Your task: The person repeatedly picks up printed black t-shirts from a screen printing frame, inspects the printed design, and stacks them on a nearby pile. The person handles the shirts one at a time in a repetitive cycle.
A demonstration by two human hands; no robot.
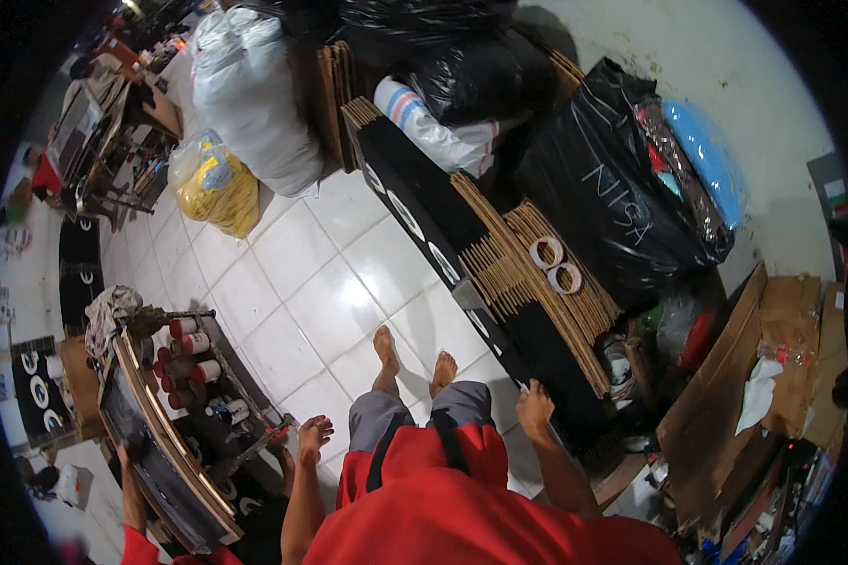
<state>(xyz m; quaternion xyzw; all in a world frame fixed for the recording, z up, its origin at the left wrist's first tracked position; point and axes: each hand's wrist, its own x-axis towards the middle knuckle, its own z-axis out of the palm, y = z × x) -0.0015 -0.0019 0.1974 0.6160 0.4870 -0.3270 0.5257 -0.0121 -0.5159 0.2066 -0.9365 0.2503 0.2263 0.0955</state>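
Fingers of my right hand [535,407] curl over the near end of a stack of flattened black cardboard [443,254], which runs away from my fingertips across the white tiled floor [301,282]. My left hand [313,437] hangs spread and empty, holding nothing, just above a low rack of red-and-white spray cans [190,348]. Two tape rolls [556,266] lie on brown corrugated sheets [537,282] beyond my right fingers, with black plastic bags [612,198] farther off.
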